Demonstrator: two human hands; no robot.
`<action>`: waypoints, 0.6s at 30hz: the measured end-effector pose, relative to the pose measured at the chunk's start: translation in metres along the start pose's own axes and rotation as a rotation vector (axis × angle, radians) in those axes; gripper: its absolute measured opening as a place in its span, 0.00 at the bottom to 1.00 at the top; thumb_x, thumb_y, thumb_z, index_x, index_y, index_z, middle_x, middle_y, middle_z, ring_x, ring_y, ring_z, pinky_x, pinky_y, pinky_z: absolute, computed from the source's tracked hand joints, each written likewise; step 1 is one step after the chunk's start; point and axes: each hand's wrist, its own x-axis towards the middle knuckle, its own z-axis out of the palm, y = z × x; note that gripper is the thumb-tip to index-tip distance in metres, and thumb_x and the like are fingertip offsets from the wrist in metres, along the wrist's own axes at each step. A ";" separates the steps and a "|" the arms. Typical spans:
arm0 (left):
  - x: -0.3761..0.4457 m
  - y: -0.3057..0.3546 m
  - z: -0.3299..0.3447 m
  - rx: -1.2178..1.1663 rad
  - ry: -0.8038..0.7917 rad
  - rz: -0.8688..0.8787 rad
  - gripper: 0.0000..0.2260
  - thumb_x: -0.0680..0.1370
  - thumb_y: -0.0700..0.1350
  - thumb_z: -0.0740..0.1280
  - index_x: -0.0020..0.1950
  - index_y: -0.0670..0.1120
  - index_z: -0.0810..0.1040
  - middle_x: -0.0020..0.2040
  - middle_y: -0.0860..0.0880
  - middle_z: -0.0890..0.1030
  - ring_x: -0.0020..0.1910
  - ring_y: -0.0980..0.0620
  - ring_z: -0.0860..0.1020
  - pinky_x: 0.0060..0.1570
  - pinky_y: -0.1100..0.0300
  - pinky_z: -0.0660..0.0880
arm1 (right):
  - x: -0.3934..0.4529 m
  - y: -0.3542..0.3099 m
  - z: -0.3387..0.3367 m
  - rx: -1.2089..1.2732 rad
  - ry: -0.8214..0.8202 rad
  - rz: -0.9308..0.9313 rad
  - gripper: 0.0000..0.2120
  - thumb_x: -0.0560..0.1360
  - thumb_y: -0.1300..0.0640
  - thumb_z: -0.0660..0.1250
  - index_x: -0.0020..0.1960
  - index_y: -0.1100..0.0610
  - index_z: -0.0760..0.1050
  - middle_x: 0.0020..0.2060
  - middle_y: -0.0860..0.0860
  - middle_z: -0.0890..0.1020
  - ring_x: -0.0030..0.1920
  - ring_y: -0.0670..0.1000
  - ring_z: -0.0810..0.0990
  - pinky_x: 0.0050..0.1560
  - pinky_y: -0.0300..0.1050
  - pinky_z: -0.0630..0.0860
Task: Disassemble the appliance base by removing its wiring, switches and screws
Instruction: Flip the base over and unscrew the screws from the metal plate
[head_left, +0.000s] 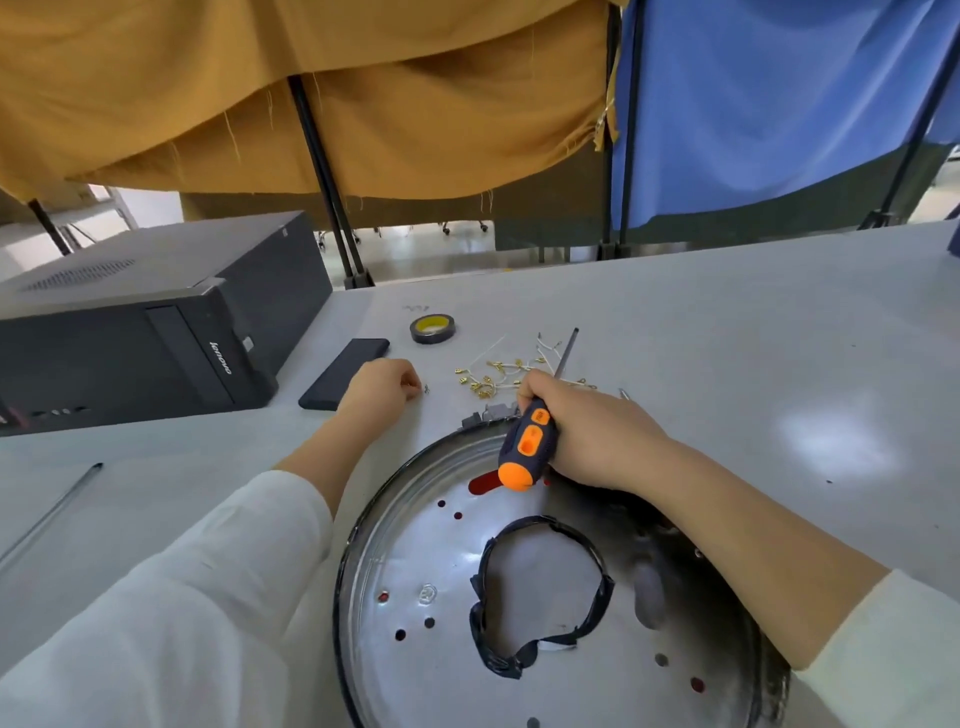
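The round metal appliance base (415, 561) lies on the table in front of me, with a taped central opening and several small holes. My right hand (587, 431) rests over its far rim, shut on an orange and dark blue screwdriver (524, 447) whose shaft points away from me. My left hand (382, 387) is on the table left of the base, its fingertips pinched beside a small screw (426, 388). Removed white wires with brass terminals (498, 376) lie scattered beyond the base.
A black Lenovo computer case (140, 322) stands at the left, with a dark phone (345, 371) beside it. A roll of tape (432, 328) lies farther back. A thin rod (57, 506) lies near the left edge. Fabric screens hang behind the grey table (753, 364).
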 end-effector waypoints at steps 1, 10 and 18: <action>0.001 -0.001 0.001 -0.016 -0.001 0.024 0.06 0.78 0.39 0.63 0.49 0.45 0.80 0.51 0.48 0.81 0.49 0.49 0.76 0.49 0.57 0.73 | 0.000 0.000 0.000 0.002 0.000 -0.003 0.18 0.69 0.59 0.63 0.45 0.40 0.57 0.34 0.45 0.76 0.36 0.49 0.74 0.31 0.44 0.63; -0.008 -0.005 -0.011 -0.125 -0.013 -0.014 0.18 0.77 0.41 0.65 0.67 0.48 0.68 0.46 0.52 0.77 0.43 0.53 0.74 0.41 0.62 0.69 | -0.001 -0.003 -0.003 0.034 -0.018 0.004 0.16 0.70 0.57 0.63 0.45 0.40 0.58 0.34 0.45 0.76 0.36 0.48 0.74 0.33 0.44 0.65; -0.083 0.061 -0.060 -0.681 -0.412 0.121 0.12 0.77 0.53 0.65 0.56 0.49 0.78 0.50 0.53 0.82 0.45 0.56 0.80 0.42 0.65 0.76 | 0.001 -0.010 -0.012 0.245 0.012 0.049 0.17 0.69 0.54 0.74 0.47 0.46 0.65 0.43 0.47 0.77 0.45 0.51 0.75 0.48 0.47 0.72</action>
